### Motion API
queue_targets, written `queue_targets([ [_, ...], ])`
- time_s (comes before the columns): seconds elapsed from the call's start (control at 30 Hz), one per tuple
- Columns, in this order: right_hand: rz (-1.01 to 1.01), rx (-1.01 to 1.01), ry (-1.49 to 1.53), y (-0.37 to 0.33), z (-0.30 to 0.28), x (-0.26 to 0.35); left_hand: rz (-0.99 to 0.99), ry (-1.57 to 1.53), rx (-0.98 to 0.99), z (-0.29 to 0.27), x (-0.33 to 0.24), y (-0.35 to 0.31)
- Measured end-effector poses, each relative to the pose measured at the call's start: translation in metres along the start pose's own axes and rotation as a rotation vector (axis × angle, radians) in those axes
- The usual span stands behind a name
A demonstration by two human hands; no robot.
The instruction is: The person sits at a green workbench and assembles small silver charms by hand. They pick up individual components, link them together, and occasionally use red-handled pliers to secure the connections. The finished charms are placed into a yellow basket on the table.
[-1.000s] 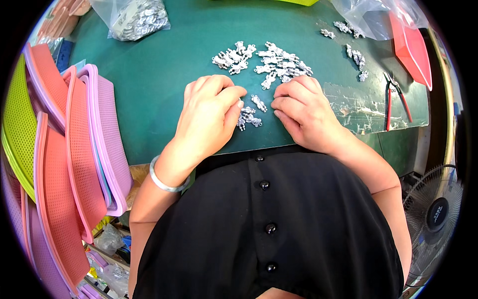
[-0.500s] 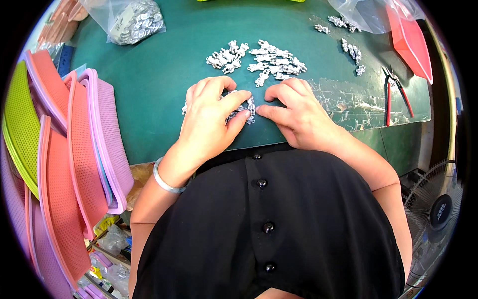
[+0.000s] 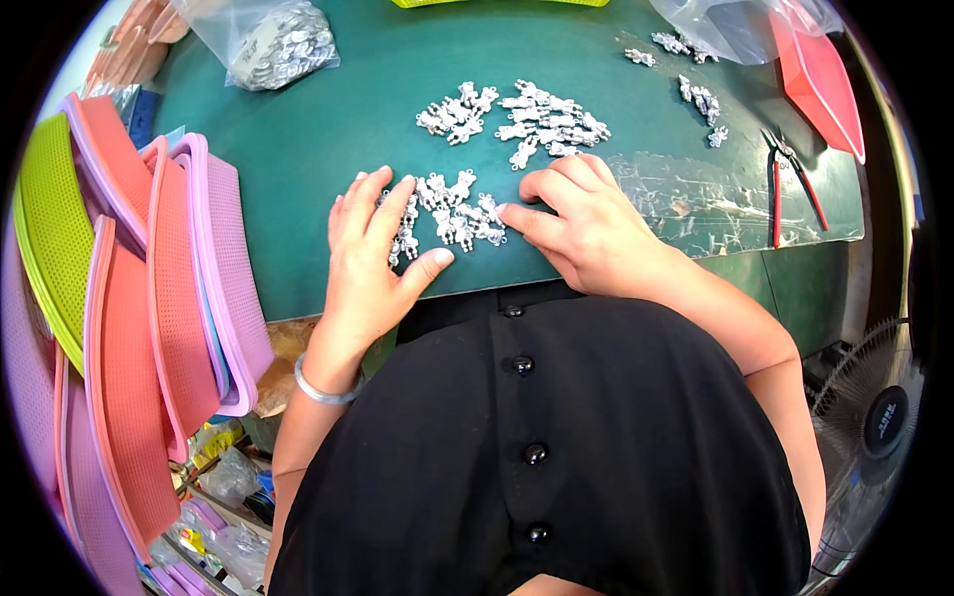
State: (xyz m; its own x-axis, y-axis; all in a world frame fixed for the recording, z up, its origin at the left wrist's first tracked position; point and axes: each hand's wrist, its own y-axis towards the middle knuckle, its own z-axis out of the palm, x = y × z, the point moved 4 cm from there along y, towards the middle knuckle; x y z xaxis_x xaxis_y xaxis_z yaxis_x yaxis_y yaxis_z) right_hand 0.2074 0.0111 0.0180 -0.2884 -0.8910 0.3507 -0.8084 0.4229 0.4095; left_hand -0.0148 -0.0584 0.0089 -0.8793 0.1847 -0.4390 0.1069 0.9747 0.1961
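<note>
Beside a near cluster of small silver figure-shaped metal charms [image 3: 456, 225], my left hand [image 3: 366, 253] lies with its fingers spread. A few more charms [image 3: 402, 236] show between its thumb and forefinger, partly hidden by the fingers. On the cluster's right side is my right hand [image 3: 588, 221], its fingers bent and its thumb apart from the forefinger. That thumb's tip touches the edge of the rightmost charms [image 3: 491, 209]. Two further groups, a small one [image 3: 457, 113] and a larger one [image 3: 552, 117], lie just beyond my hands.
Red-handled cutting pliers [image 3: 785, 179] lie at the right by a pink tray [image 3: 815, 84]. Loose charms [image 3: 702, 99] sit at the far right. A clear bag of metal pieces [image 3: 286, 48] is at the far left. Stacked plastic baskets [image 3: 189, 298] crowd the left; a fan [image 3: 879, 422] stands right.
My left hand has moved left off the near cluster and spread its fingers, uncovering the charms. My right hand has shifted slightly left and stays at the cluster's right edge.
</note>
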Motion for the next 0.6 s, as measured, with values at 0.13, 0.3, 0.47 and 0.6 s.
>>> queue_targets([
  [0.13,0.052,0.017,0.085,0.005,0.001,0.003,0.006,-0.088,0.011,0.010,-0.004,-0.002],
  [0.3,0.087,0.059,0.190,0.010,0.011,0.013,-0.028,-0.402,-0.100,0.007,-0.001,-0.002],
  [0.47,0.021,0.146,0.176,0.022,0.031,0.018,-0.119,-0.764,-0.450,-0.001,0.020,-0.027],
  [0.6,-0.060,0.169,0.122,0.042,0.045,0.021,-0.286,-1.211,-0.300,-0.016,0.024,-0.068],
])
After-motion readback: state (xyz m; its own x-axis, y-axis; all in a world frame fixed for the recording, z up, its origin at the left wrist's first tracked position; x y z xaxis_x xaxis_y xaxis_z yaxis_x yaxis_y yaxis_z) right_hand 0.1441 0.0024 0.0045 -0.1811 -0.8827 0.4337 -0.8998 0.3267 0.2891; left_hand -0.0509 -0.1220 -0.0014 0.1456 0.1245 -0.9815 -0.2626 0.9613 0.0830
